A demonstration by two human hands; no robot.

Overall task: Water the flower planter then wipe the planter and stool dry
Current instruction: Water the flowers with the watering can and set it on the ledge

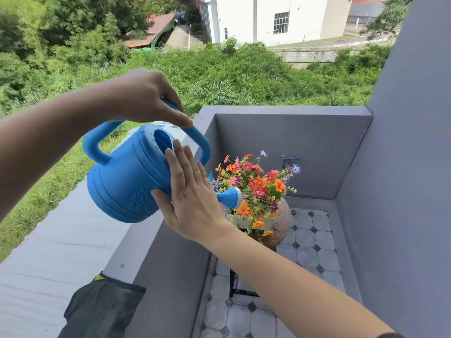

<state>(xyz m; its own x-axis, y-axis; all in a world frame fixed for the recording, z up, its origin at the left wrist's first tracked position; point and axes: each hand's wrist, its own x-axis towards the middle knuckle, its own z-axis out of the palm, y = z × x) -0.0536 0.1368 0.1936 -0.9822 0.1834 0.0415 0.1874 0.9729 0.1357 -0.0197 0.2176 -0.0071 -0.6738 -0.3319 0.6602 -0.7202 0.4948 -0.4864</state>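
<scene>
Lying nearest, a dark cloth is draped over the grey ledge at lower left. Below the ledge, the floor is laid with grey tiles and small black diamond insets. The right hand is open, fingers straight, palm pressed flat against the side of the blue can. The left hand is closed around the can's top handle, holding the can tilted toward the right. Fine streams of water leave the can's rose and fall into the flowers, which are orange, red, pink and purple. The flowers stand in a pale green planter, just beyond the right hand. The planter sits on a round brown stool, whose top is speckled with droplets. A black frame shows beneath it. A blue tap is fixed on the grey wall behind the flowers. Beyond the wall lie dense green shrubs and a white building.
</scene>
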